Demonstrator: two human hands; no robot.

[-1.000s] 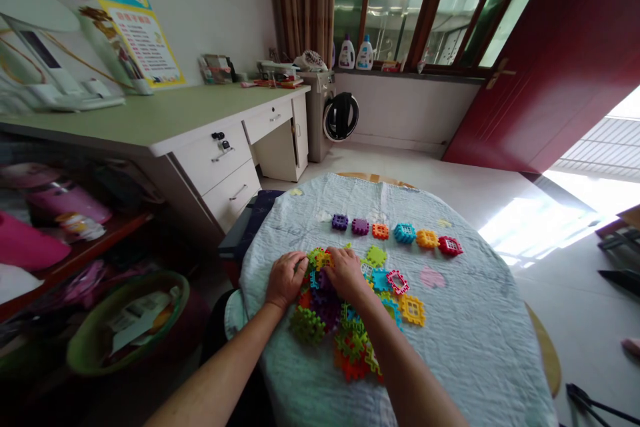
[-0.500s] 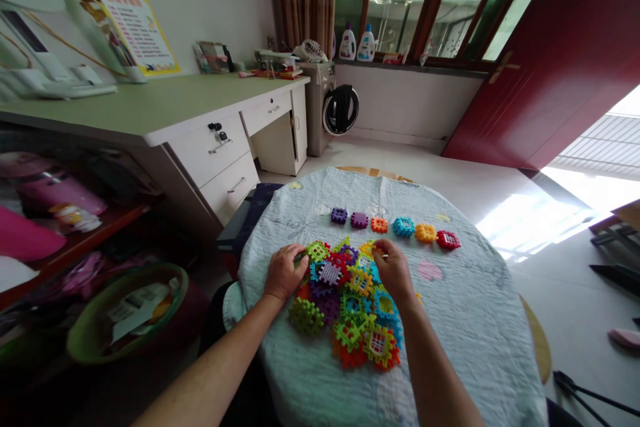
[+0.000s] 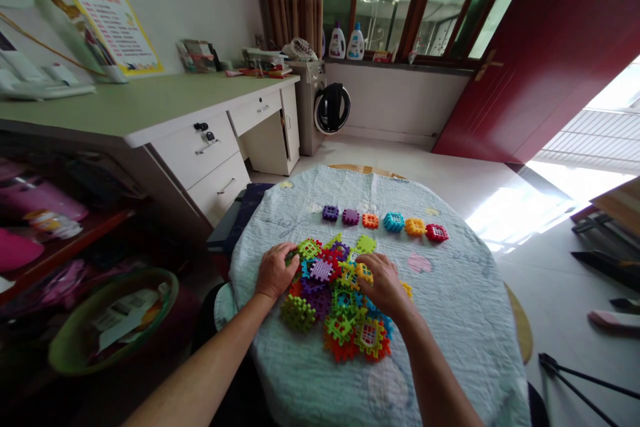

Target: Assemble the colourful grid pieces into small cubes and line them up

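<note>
A heap of colourful notched plastic pieces (image 3: 341, 321) lies on the cloth-covered round table (image 3: 450, 347). My left hand (image 3: 276, 269) rests at the heap's left edge, its fingers curled by a green piece (image 3: 309, 248); what it grips, if anything, is hidden. Over the heap's right side, my right hand (image 3: 384, 280) has its fingers closed on a yellow piece (image 3: 365, 272). Beyond the heap runs a row of pieces: a dark purple one (image 3: 331, 213), a purple one (image 3: 351, 217), an orange one (image 3: 371, 221), a blue one (image 3: 394, 221), a yellow-orange one (image 3: 415, 227) and a red one (image 3: 437, 233).
A green-topped desk (image 3: 165, 97) with drawers stands at the left, a basin (image 3: 63, 340) on the floor below it. Behind the table are a washing machine (image 3: 307, 103) and two detergent bottles (image 3: 337, 43). A red door (image 3: 515, 60) is at the right.
My right hand has moved nearer over the heap, and a yellow piece now shows at its fingers. A light green piece behind it is now uncovered. The whole view has shifted slightly.
</note>
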